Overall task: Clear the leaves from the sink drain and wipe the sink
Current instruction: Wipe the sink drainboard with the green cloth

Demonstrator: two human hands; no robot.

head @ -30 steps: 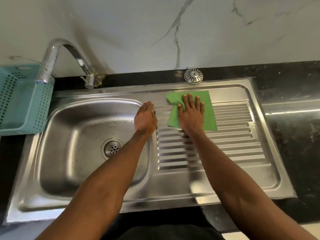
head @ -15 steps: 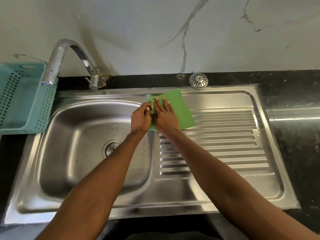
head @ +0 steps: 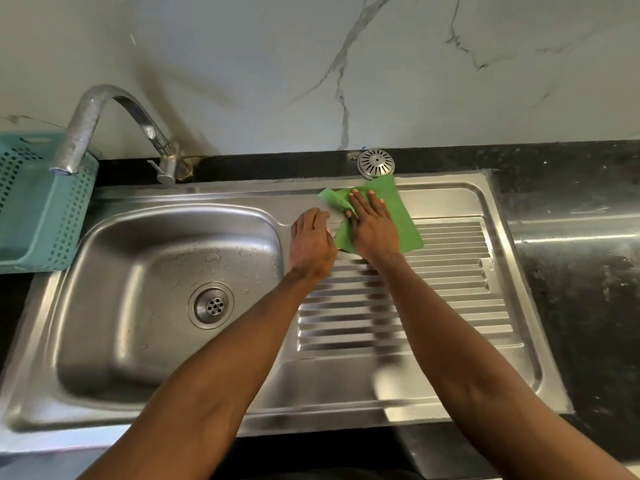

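A stainless steel sink (head: 104,341) has its round drain (head: 211,305) in the basin floor, with no leaves visible on it and water drops nearby. A green cloth (head: 398,216) lies at the top of the ribbed drainboard (head: 450,299). My right hand (head: 372,225) presses flat on the cloth, fingers extended toward the wall. My left hand (head: 311,242) rests on the ridge between basin and drainboard, fingers curled down, touching the cloth's left edge.
A curved metal faucet (head: 104,126) arches over the basin's back left. A teal perforated basket (head: 38,202) stands at the left. A loose round drain strainer (head: 375,163) lies on the black counter (head: 571,271) behind the cloth. A marble wall rises behind.
My right hand slid the green cloth left toward the basin ridge, then back right and up to the drainboard's top edge. My left hand stayed on the ridge.
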